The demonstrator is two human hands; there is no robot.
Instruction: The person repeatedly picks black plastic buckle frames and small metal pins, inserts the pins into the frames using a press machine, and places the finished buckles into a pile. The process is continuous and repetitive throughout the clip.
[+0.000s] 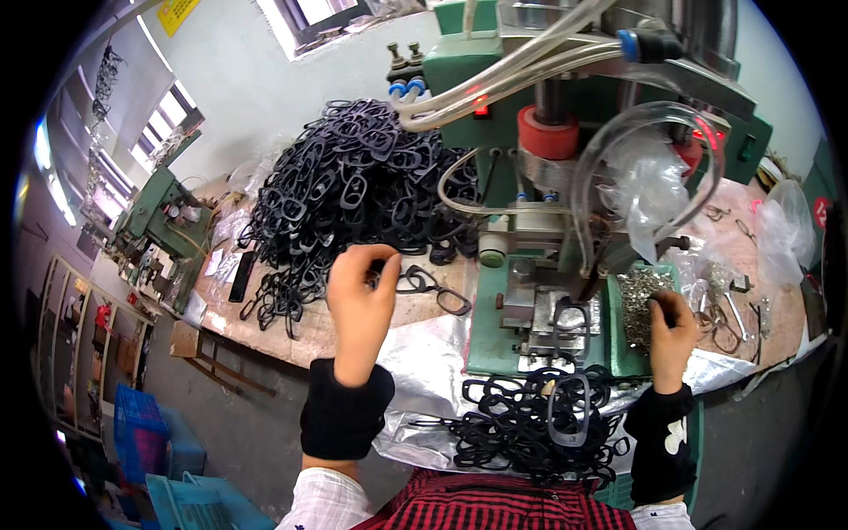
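Note:
My left hand (pixel 360 305) is raised beside a large heap of black eyeglass frames (pixel 353 177), its fingers curled toward the thumb. Just right of it is a single black eyeglass frame (pixel 442 296); whether the fingertips touch it, I cannot tell. My right hand (pixel 671 336) is at the right edge of a green tray (pixel 629 360) of small shiny metal parts (pixel 643 305). Its thumb and fingers are pinched together, and anything between them is too small to make out. Between the hands, a dark frame (pixel 571 316) sits in the metal fixture of a green press (pixel 495 340).
Another pile of black frames (pixel 521 433) lies in front of the press, near my lap. Clear hoses (pixel 512 75) loop over the machine. A wrench (pixel 740 316) and plastic bags (pixel 786 230) lie at right. A dark phone-like slab (pixel 241 276) rests left of the heap.

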